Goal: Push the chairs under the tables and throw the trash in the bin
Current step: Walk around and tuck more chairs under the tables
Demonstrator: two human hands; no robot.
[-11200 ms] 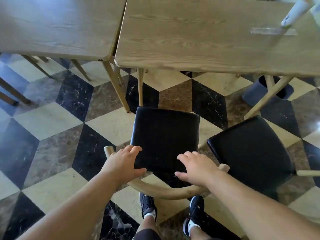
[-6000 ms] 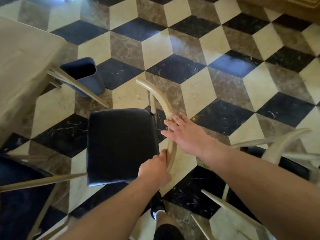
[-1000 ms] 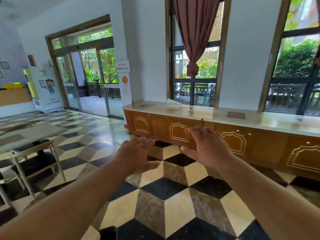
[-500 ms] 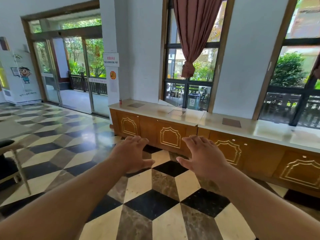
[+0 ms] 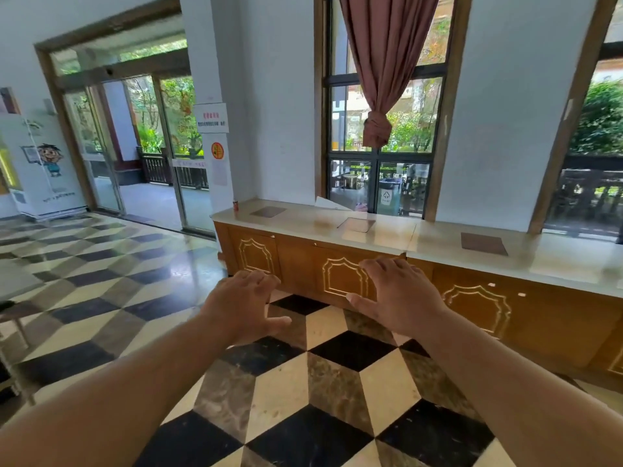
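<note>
My left hand (image 5: pixel 244 303) and my right hand (image 5: pixel 397 293) are stretched out in front of me over the checkered floor, palms down, fingers spread, holding nothing. At the far left edge only a sliver of a table top (image 5: pixel 15 281) and part of a chair (image 5: pixel 10 318) show. A small red can (image 5: pixel 235 205) stands on the left end of the counter top, and a white sheet of paper (image 5: pixel 328 203) leans by the window. No indoor bin is in view.
A long wooden cabinet with a pale counter top (image 5: pixel 438 244) runs along the wall under the windows. Glass doors (image 5: pixel 141 153) stand at the back left beside a white machine (image 5: pixel 43 170). A tied curtain (image 5: pixel 381 79) hangs in the window.
I have left the chairs and raised my view from the floor to the room. Over the last second the view swung right and the counter came closer; both hands stay empty and outstretched.
</note>
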